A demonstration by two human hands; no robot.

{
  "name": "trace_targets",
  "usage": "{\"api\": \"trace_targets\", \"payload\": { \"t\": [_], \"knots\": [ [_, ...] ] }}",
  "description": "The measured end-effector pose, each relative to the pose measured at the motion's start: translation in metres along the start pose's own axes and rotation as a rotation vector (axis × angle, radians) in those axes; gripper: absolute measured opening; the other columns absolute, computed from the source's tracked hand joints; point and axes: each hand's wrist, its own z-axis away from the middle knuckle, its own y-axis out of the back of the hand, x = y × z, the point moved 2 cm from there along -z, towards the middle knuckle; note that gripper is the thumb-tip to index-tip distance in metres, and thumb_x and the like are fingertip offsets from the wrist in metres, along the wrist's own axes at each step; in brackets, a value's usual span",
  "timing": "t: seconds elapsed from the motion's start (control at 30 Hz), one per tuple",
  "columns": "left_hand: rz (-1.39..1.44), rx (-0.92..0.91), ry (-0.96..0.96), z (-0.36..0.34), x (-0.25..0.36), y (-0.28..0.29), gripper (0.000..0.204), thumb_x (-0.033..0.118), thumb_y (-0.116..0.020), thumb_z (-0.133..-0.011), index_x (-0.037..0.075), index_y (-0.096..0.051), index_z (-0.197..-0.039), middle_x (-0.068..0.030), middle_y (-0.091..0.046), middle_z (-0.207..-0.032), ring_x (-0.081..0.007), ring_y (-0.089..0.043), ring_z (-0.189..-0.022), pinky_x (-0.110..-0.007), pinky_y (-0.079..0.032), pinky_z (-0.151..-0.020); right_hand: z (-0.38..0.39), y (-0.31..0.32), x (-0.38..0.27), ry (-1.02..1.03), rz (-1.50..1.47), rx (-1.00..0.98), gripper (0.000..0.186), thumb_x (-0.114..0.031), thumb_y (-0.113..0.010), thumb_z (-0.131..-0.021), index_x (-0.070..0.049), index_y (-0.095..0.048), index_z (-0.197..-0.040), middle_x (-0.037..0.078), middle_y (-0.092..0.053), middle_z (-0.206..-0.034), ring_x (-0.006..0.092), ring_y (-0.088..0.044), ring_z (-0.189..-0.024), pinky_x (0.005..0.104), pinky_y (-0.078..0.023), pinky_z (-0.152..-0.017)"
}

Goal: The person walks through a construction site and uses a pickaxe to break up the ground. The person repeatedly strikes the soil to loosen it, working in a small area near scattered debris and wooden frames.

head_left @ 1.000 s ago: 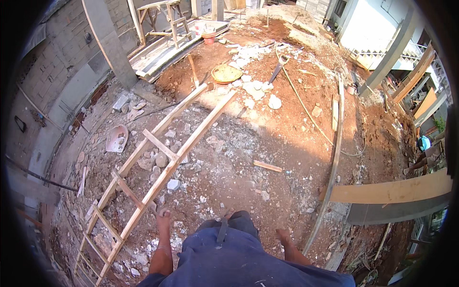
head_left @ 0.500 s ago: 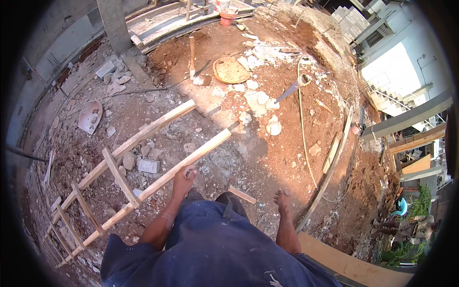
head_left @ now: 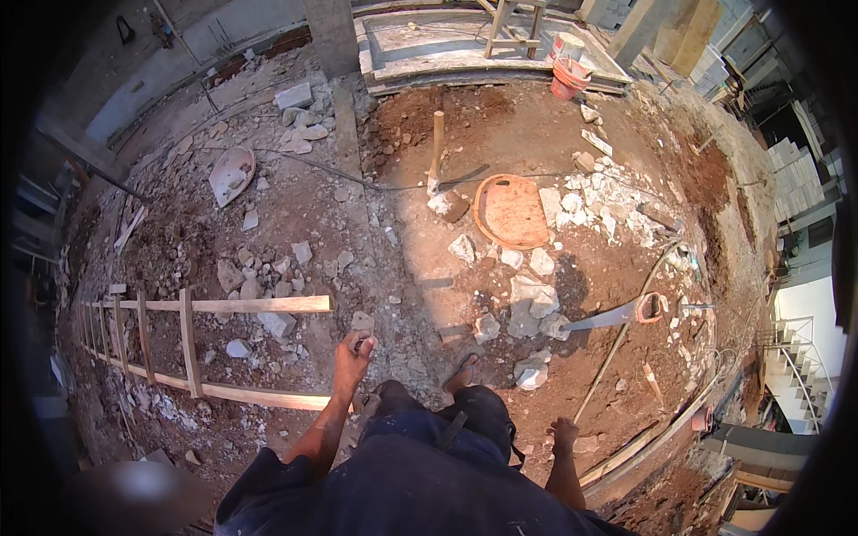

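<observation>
Pale wooden ladder [head_left: 190, 350] with squared rails [head_left: 259, 305], lying on rubble-strewn ground [head_left: 147, 255] leftward, looks stiff, long, probably awkward; best held by both rails. Left hand [head_left: 355, 349] curls near the rail ends, right hand [head_left: 563, 434] hangs apart; whether either pinches anything, I can't tell.

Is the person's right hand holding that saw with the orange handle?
No, reddish ground shows between the right hand and the saw.

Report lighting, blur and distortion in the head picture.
Head view: sun lights the saw, while the wooden ladder lies mostly in shade; head view, right edge: the white wall glares; head view, lower left: a blurred, unidentifiable dark blob; head view, rim: straight edges bend.
</observation>
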Motion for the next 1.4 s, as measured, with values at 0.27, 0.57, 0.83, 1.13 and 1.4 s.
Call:
{"api": "trace_targets", "payload": {
  "t": [0.27,0.57,0.83,1.13,1.4],
  "knots": [
    [0.111,0.435,0.124,-0.008,0.014,-0.021,0.038,0.03,-0.067,-0.086,-0.002,-0.065,-0.105,-0.018,-0.067,-0.098,-0.028,-0.065,-0.084,-0.036,-0.051,-0.078,-0.417,-0.093,-0.345,0.552,0.795,0.114,0.028,-0.024,-0.053,-0.086,0.002,-0.064,-0.085,0.013,-0.06,-0.067,0.0258,-0.059,-0.064,0.0427,-0.047,-0.062],
    [-0.221,1.281,0.606,-0.127,-0.047,0.012,0.077,0.042,-0.076,-0.075,-0.002,-0.044,-0.129,-0.0264,-0.056,-0.114,-0.0403,-0.055,-0.108,-0.045,-0.044,-0.094,-0.288,-0.557,-0.423,0.583,0.583,-0.888,0.037,-0.032,-0.066,-0.088,-0.004,-0.063,-0.111,0.007,-0.063,-0.092,0.019,-0.058,-0.081,0.0303,-0.046,-0.07],
    [-0.058,1.156,1.085,-0.162,-0.11,-0.034,0.071,0.03,-0.078,-0.07,0.001,-0.045,-0.126,-0.0271,-0.062,-0.112,-0.0396,-0.06,-0.107,-0.045,-0.048,-0.089,-0.306,-0.797,-0.516,1.133,1.187,-0.475,0.075,-0.052,-0.064,-0.083,-0.003,-0.046,-0.136,0.026,-0.039,-0.142,0.0413,-0.04,-0.13,0.0482,-0.036,-0.105],
    [-0.238,1.184,1.135,-0.168,-0.048,0.006,0.068,0.017,-0.073,-0.065,0.009,-0.047,-0.127,-0.0246,-0.066,-0.102,-0.04,-0.064,-0.097,-0.044,-0.051,-0.085,-0.376,-0.936,-0.504,1.258,1.429,-0.527,0.054,-0.038,-0.062,-0.086,-0.001,-0.054,-0.124,0.027,-0.057,-0.12,0.0396,-0.056,-0.113,0.0468,-0.046,-0.094],
    [-0.251,1.181,1.147,-0.157,-0.055,-0.014,0.061,0.015,-0.071,-0.071,0.01,-0.047,-0.127,-0.0267,-0.066,-0.102,-0.0419,-0.064,-0.096,-0.046,-0.052,-0.082,-0.338,-0.894,-0.486,1.268,1.543,-0.477,0.02,-0.015,-0.068,-0.073,0.001,-0.07,-0.086,0.024,-0.069,-0.091,0.0378,-0.069,-0.083,0.0445,-0.056,-0.069]
  ]
}}
